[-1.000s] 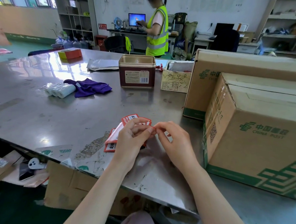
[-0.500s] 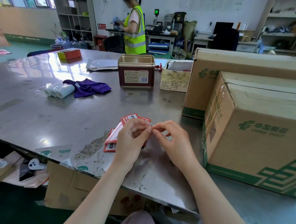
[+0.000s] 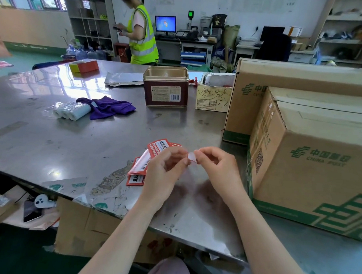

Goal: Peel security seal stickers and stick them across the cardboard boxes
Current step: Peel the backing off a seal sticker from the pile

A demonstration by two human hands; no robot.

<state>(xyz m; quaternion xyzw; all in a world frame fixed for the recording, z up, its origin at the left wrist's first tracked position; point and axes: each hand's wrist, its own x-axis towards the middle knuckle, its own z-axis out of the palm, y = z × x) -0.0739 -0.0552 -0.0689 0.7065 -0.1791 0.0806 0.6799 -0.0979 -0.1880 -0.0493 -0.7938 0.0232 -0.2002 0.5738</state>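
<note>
My left hand (image 3: 165, 171) holds a red and white seal sticker sheet (image 3: 154, 154) above the steel table, near its front edge. More red and white sheets (image 3: 136, 177) lie under it. My right hand (image 3: 216, 168) pinches a small pale sticker corner (image 3: 191, 157) at the sheet's right end, fingertip to fingertip with the left. Two brown cardboard boxes with green print stand to the right: a near one (image 3: 313, 164) beside my right hand and a larger one (image 3: 300, 80) behind it.
On the steel table (image 3: 49, 146) sit a dark red tin (image 3: 165, 86), a small scribbled carton (image 3: 214, 95), a purple cloth (image 3: 108, 107), wrapped white rolls (image 3: 71, 111) and a grey mailer (image 3: 125, 79). A person in a yellow vest (image 3: 142, 33) stands beyond the table.
My hands stay together over the sheets, and a pale sticker corner now shows between the fingertips. The person in the vest has walked left, away from the monitor.
</note>
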